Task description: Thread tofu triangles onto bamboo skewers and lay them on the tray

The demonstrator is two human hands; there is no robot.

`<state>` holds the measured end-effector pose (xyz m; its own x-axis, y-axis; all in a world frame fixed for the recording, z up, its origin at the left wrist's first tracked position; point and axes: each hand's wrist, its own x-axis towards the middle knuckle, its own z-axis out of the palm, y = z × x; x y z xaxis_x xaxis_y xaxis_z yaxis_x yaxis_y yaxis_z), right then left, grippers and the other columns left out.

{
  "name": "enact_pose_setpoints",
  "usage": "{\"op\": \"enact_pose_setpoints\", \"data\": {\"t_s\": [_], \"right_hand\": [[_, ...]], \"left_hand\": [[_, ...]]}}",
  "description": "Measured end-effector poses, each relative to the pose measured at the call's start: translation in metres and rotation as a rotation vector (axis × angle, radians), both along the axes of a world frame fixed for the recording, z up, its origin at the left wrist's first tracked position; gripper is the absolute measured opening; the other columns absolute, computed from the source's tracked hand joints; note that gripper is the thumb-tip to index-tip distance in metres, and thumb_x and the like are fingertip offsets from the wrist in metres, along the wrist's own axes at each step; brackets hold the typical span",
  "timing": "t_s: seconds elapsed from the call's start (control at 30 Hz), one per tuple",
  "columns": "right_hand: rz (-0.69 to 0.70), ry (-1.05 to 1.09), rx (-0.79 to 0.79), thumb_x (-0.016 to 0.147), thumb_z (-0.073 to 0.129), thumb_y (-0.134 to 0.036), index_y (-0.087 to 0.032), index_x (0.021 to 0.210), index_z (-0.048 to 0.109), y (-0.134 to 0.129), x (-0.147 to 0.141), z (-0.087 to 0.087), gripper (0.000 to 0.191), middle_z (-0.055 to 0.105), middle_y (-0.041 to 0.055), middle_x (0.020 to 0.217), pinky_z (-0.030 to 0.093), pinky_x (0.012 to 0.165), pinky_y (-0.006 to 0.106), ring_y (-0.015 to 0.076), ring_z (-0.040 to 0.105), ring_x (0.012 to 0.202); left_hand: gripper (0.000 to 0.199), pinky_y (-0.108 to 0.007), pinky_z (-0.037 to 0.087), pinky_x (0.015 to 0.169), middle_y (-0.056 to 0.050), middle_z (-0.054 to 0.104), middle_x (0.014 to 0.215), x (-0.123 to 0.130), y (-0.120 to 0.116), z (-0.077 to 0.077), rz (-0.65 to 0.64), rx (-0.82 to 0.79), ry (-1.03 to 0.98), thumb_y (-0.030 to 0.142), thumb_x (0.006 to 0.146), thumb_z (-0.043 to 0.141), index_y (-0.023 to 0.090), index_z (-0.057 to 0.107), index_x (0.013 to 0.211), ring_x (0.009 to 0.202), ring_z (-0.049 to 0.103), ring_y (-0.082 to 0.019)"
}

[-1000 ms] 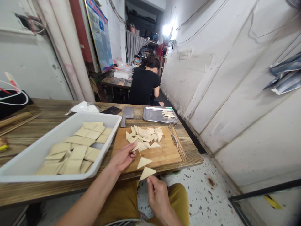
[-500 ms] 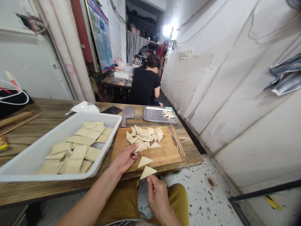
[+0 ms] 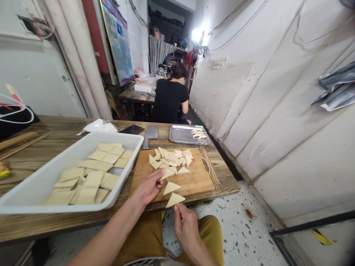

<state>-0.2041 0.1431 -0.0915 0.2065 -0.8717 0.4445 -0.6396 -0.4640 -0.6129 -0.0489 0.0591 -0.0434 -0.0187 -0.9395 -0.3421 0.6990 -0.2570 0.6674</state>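
Tofu triangle [image 3: 174, 200] sits pinched in my right grip [image 3: 188, 232] at the near edge of the cutting board [image 3: 194, 181]; I report my left grip [image 3: 146, 187] spread, just beside the triangle pile [image 3: 169, 162].

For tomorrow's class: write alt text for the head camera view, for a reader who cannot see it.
The right hand pinches a pale triangular piece at the edge of a wooden cutting board, while the left hand rests beside a heap of triangles. A white tray of pale squares sits alongside.
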Motion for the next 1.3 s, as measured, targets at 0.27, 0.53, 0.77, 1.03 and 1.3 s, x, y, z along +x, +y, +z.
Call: {"op": "enact_pose_setpoints", "data": {"t_s": [0.27,0.53,0.77,1.03,1.3], "right_hand": [[-0.009,-0.006,-0.053,0.095,0.031,-0.023,-0.017,0.073,0.055,-0.006,0.002,0.004,0.033,0.053,0.0003,0.058,0.033,0.051,0.02,0.0112,0.047,0.05],[-0.03,-0.024,-0.108,0.096,0.032,-0.025,-0.018,0.069,0.053,-0.012,0.002,0.008,0.034,0.05,-0.0013,0.056,0.031,0.051,0.02,0.0103,0.044,0.049],[-0.05,-0.051,-0.136,0.096,0.033,-0.026,-0.017,0.069,0.053,-0.014,0.003,0.008,0.035,0.051,-0.0009,0.056,0.032,0.05,0.021,0.0101,0.045,0.049],[-0.004,-0.093,-0.091,0.095,0.033,-0.024,-0.017,0.076,0.057,-0.01,0.004,0.009,0.032,0.056,0.0012,0.062,0.036,0.053,0.02,0.011,0.049,0.053],[-0.029,-0.125,-0.082,0.095,0.034,-0.026,-0.016,0.075,0.058,-0.009,0.005,0.006,0.033,0.058,0.0016,0.062,0.038,0.054,0.02,0.0117,0.052,0.053]], "left_hand": [[0.009,-0.012,0.037,0.041,-0.001,0.058,0.066,0.001,0.001,0.0,-0.031,-0.063,-0.027,0.013,0.07,0.072,0.009,0.067,0.076,0.048,0.048,-0.003],[0.025,-0.02,0.05,0.06,-0.007,0.069,0.089,-0.001,0.004,-0.006,-0.087,-0.122,0.0,0.029,0.076,0.07,0.017,0.068,0.097,0.072,0.063,-0.012],[0.032,-0.021,0.049,0.064,-0.009,0.07,0.08,-0.016,0.025,-0.009,-0.361,-0.116,-0.073,0.024,0.06,0.081,0.01,0.071,0.087,0.068,0.062,-0.013],[0.02,-0.02,0.051,0.063,-0.011,0.072,0.081,-0.025,0.025,-0.006,-0.228,-0.055,-0.019,0.015,0.062,0.079,0.009,0.072,0.08,0.066,0.063,-0.012],[0.028,-0.022,0.051,0.057,-0.008,0.071,0.085,-0.028,0.035,-0.011,-0.287,-0.044,-0.011,0.028,0.065,0.078,0.014,0.069,0.087,0.066,0.062,-0.013]]}}
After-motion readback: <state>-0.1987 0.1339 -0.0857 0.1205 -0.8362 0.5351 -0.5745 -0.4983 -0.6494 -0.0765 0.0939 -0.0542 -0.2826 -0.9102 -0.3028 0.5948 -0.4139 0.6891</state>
